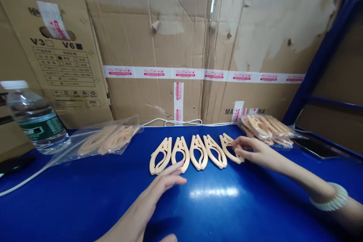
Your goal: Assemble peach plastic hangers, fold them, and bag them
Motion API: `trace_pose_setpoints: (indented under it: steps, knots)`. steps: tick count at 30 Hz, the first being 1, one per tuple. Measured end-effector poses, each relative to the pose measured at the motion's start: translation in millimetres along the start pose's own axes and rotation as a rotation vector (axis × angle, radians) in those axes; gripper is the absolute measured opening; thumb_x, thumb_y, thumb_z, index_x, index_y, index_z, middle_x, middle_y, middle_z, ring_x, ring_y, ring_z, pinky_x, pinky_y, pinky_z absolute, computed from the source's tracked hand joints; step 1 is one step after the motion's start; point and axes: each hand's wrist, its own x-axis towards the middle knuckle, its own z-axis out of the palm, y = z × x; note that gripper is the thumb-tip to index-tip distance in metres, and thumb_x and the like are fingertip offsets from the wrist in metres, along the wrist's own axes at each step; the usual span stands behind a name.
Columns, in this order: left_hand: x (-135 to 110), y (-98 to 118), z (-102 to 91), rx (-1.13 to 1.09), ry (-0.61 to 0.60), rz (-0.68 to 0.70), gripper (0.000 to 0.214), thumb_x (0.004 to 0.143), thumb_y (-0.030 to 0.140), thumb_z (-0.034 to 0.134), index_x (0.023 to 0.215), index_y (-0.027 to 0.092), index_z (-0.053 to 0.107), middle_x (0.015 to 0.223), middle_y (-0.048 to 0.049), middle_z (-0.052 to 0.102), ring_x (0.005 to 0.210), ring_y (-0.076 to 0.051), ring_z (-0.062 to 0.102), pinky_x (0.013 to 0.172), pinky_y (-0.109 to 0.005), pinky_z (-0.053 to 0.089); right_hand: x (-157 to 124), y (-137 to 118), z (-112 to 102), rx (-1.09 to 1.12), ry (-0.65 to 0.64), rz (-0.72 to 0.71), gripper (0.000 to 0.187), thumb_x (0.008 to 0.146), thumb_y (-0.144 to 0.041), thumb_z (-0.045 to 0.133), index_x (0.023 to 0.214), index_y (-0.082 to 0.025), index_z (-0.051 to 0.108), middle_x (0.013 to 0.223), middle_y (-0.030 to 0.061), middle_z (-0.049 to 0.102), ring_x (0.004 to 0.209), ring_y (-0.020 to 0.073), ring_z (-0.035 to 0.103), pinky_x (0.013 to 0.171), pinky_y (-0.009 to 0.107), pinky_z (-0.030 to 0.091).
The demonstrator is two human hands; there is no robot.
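Observation:
Several beige plastic folding hangers [198, 155], all folded up, lie in a row on the blue table, each with an oval opening in it. At the row's right end, my right hand [256, 152] has its fingers and thumb closed on the lower right side of the last folding hanger [226, 143]. That hanger tilts to the left at its top, and its right edge is partly hidden by my fingers. My left hand [159, 191] is open, fingers stretched out, in front of the two leftmost hangers; its fingertips overlap the second one in view.
A clear bag of hangers [113, 138] lies at left beside a water bottle [39, 121]. More bagged hangers [266, 128] are piled at right, near a phone [316, 148]. A white cable [25, 185] crosses the table [215, 215]. Cardboard boxes [153, 45] stand behind.

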Motion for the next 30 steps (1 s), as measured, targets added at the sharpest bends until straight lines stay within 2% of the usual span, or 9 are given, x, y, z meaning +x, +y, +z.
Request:
trace_pose_setpoints:
  steps: [6,9,11,13,15,17,22,25,30]
  knots:
    - [0.5,0.9,-9.3,0.105,0.019,-0.004,0.061,0.071,0.024,0.072,0.129,0.035,0.058,0.143,-0.0047,0.052,0.134,-0.038,0.041,0.111,-0.053,0.032,-15.7,-23.8,4.2,-0.326,-0.032,-0.03,0.031,0.088,-0.032,0.048,0.111,-0.016,0.061,0.083,0.0076,0.069,0.073,0.0236,0.064,0.065,0.032,0.046]
    - [2.8,-1.3,-12.2,0.196,0.001,-0.021,0.065,0.071,0.021,0.069,0.132,0.036,0.054,0.146,-0.0031,0.048,0.136,-0.037,0.039,0.112,-0.053,0.031,-19.3,-30.6,6.2,-0.471,-0.056,-0.01,0.028,0.091,-0.031,0.044,0.109,-0.016,0.059,0.086,0.0104,0.069,0.077,0.0254,0.065,0.067,0.033,0.048]
    - [5.1,-4.6,-11.0,0.256,0.045,-0.01,0.061,0.073,0.021,0.066,0.131,0.035,0.055,0.149,-0.003,0.043,0.138,-0.036,0.036,0.113,-0.054,0.028,-20.4,-31.9,8.5,-0.569,-0.054,0.015,0.028,0.094,-0.033,0.04,0.104,-0.016,0.06,0.087,0.013,0.069,0.081,0.0278,0.065,0.068,0.036,0.05]
    - [7.4,-9.0,-8.3,0.335,0.115,0.02,0.055,0.076,0.023,0.064,0.129,0.032,0.057,0.15,-0.0042,0.042,0.139,-0.035,0.034,0.114,-0.055,0.026,-21.5,-31.5,12.5,-0.618,-0.026,-0.011,0.035,0.096,-0.036,0.036,0.107,-0.014,0.061,0.099,0.0166,0.069,0.091,0.0307,0.064,0.075,0.041,0.052]
    - [9.8,-13.4,-5.7,0.471,0.14,0.052,0.053,0.078,0.026,0.064,0.13,0.031,0.056,0.15,-0.0049,0.042,0.14,-0.034,0.032,0.115,-0.057,0.023,-23.4,-31.2,18.7,-0.617,0.038,-0.093,0.044,0.097,-0.042,0.036,0.124,-0.014,0.057,0.124,0.0198,0.062,0.111,0.0344,0.059,0.087,0.048,0.051]
    - [12.5,-16.6,-3.2,0.639,0.129,0.07,0.057,0.079,0.03,0.064,0.135,0.032,0.051,0.152,-0.0045,0.039,0.142,-0.035,0.029,0.114,-0.061,0.019,-26.4,-33.5,27.3,-0.592,0.077,-0.181,0.056,0.096,-0.05,0.038,0.141,-0.018,0.046,0.146,0.0187,0.045,0.13,0.0372,0.045,0.097,0.055,0.046]
    - [20.7,-15.0,8.8,0.874,0.059,0.016,0.072,0.077,0.049,0.067,0.144,0.04,0.039,0.159,-0.0052,0.024,0.144,-0.042,0.016,0.109,-0.072,0.015,-34.5,-50.1,52.6,-0.535,-0.012,-0.293,0.067,0.091,-0.065,0.038,0.151,-0.038,0.023,0.159,0.0092,0.022,0.144,0.0407,0.014,0.106,0.068,0.027]
    - [26.7,-11.8,17.0,0.893,0.007,-0.03,0.076,0.08,0.061,0.06,0.147,0.04,0.032,0.159,-0.007,0.018,0.145,-0.042,0.012,0.108,-0.073,0.014,-36.1,-54.9,63.3,-0.527,-0.036,-0.317,0.07,0.089,-0.069,0.038,0.151,-0.04,0.02,0.159,0.0108,0.019,0.143,0.0438,0.011,0.104,0.076,0.015]
    - [40.8,-12.3,16.6,0.845,-0.146,-0.067,0.088,0.083,0.074,0.041,0.153,0.027,0.016,0.159,-0.0116,0.012,0.144,-0.043,0.002,0.107,-0.075,0.003,-27.0,-47.6,66.3,-0.504,-0.091,-0.31,0.07,0.089,-0.071,0.036,0.15,-0.043,0.018,0.158,0.0117,0.021,0.142,0.045,0.014,0.101,0.079,0.01]
